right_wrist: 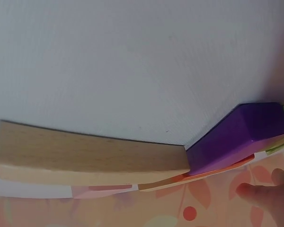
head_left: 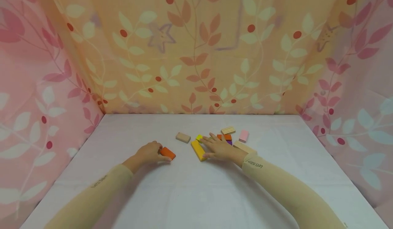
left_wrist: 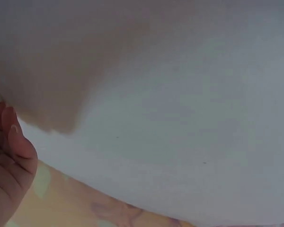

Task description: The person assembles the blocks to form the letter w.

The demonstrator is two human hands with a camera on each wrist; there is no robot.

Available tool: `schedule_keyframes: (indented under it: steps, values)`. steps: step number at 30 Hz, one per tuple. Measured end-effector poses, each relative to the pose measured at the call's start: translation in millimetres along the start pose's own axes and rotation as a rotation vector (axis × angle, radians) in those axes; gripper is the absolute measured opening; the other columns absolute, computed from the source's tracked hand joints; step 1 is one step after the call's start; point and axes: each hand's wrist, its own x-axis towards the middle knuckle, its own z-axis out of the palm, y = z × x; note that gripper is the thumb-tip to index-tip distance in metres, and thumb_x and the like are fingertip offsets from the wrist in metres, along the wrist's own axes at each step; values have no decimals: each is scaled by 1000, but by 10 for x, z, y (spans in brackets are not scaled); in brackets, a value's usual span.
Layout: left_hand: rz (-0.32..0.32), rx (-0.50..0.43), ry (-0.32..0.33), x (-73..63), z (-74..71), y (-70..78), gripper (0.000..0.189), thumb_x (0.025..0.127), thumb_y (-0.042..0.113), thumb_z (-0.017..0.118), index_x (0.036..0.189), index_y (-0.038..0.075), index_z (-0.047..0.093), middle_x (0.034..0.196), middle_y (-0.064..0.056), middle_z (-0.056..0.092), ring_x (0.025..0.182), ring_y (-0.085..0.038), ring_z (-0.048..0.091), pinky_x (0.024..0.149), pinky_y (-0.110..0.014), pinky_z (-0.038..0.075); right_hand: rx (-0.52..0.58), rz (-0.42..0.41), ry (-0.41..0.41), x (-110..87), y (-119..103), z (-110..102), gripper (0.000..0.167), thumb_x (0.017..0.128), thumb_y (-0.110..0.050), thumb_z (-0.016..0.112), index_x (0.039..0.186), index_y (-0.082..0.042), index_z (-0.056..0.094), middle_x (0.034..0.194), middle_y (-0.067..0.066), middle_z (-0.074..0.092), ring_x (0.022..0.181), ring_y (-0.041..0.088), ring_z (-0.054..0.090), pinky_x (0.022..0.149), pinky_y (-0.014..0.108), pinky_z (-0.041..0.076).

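Left hand pinching orange block, right hand spread at yellow block, table edge well beyond

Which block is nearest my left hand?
The leftmost one, the orange block at your left hand; the other orange block lies just beyond your right hand.

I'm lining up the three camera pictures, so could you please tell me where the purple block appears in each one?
Head: purple block, right of centre in the lower half, partly hidden by the right hand.
Left wrist: not in it.
Right wrist: purple block, towards the right edge, just below mid-height.
Shared landmark: white tabletop, in all three.
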Motion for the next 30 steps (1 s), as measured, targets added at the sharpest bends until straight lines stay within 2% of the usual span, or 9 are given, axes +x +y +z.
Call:
schedule_keyframes:
  steps: [4,7,9,13,16,20,25,28,30]
  values:
    - [-11,-24,23,14,42,55,70,75,55,77,108,-4,60,86,-5,53,76,-20,51,66,-32,42,4,-5,3,-6,-3,3,72,98,-50,49,155,-13,26,159,10,22,145,41,8,107,70,5]
    - [3,-46,33,30,51,62,65,75,50,79,107,-4,59,85,-5,52,75,-19,50,65,-31,41,35,-15,2,-2,-16,-2,71,98,-49,50,155,-12,26,159,11,22,145,42,7,106,71,4]
    - [32,-51,42,46,48,59,65,76,46,79,111,-5,59,89,-5,54,78,-19,51,69,-32,42,36,-22,3,-1,-23,-6,71,99,-48,50,155,-12,26,159,11,21,145,42,7,105,72,5]
    - [130,-47,66,97,37,47,64,77,39,80,119,-6,59,95,-7,56,83,-21,51,76,-35,44,42,-23,6,-4,-39,-8,71,98,-48,50,155,-12,26,159,12,23,145,42,8,105,72,6]
    - [173,-46,61,136,37,42,64,78,37,79,121,-6,59,98,-10,56,84,-22,51,78,-37,44,48,-21,3,0,-51,-3,72,98,-48,51,155,-12,26,159,12,24,145,42,7,105,72,6]
    - [138,-74,21,158,44,31,68,82,43,76,126,-6,57,105,-12,57,91,-24,53,84,-40,45,52,-23,14,14,-63,5,72,97,-47,54,153,-11,29,157,14,27,144,44,10,106,72,8]
    - [51,-157,8,157,29,9,55,89,38,71,124,-3,60,105,-13,59,96,-27,55,90,-45,44,58,15,104,68,-84,11,68,94,-43,62,146,-5,42,145,18,43,135,39,34,109,57,25]
    - [26,-190,17,162,5,18,44,90,33,71,117,-2,63,100,-12,62,93,-28,57,87,-46,46,145,73,181,109,-110,8,59,91,-35,68,136,0,52,131,18,53,121,33,47,104,46,37]
    - [2,-211,17,172,-6,29,40,89,30,72,113,-1,64,98,-12,62,91,-27,57,85,-45,46,261,106,214,134,-134,4,52,90,-28,71,130,2,57,120,17,56,110,30,53,98,43,43]
